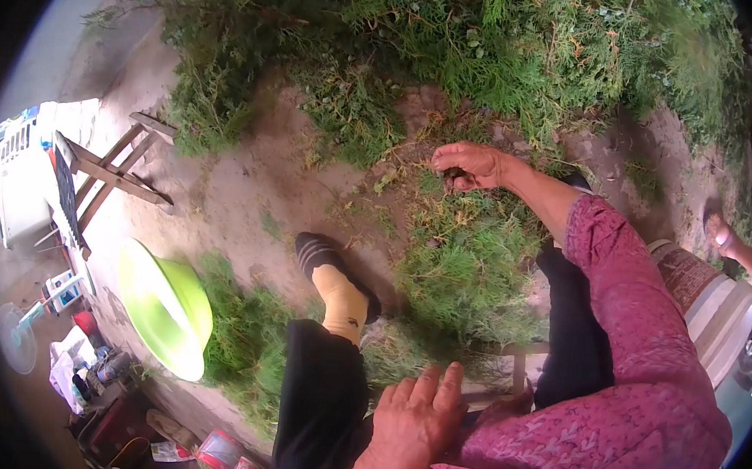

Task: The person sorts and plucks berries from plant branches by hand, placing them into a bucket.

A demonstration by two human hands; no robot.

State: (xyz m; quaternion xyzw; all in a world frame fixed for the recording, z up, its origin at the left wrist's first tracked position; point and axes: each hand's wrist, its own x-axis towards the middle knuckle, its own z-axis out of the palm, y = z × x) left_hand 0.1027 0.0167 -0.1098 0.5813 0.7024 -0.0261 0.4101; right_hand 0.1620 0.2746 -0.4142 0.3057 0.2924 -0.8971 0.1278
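Observation:
My right hand (472, 166) is stretched forward over the ground, its fingers curled together. Something small and dark shows between the fingertips, too small to name. Below that hand lies a pile of green conifer sprigs (469, 276) between my feet, with brownish bits scattered around. Large cut conifer branches (494, 42), some bearing small pale cones, are heaped just beyond it. My left hand (416, 416) rests at my lap, back upward, with its fingers stretched out and nothing visible in them.
A lime-green basin (166, 307) stands tilted at the left beside more sprigs (242, 338). Behind it is a wooden folding stand (110, 172). A striped container (703, 301) is at my right, near another person's hand (720, 234). Bags and household items (96, 372) lie lower left.

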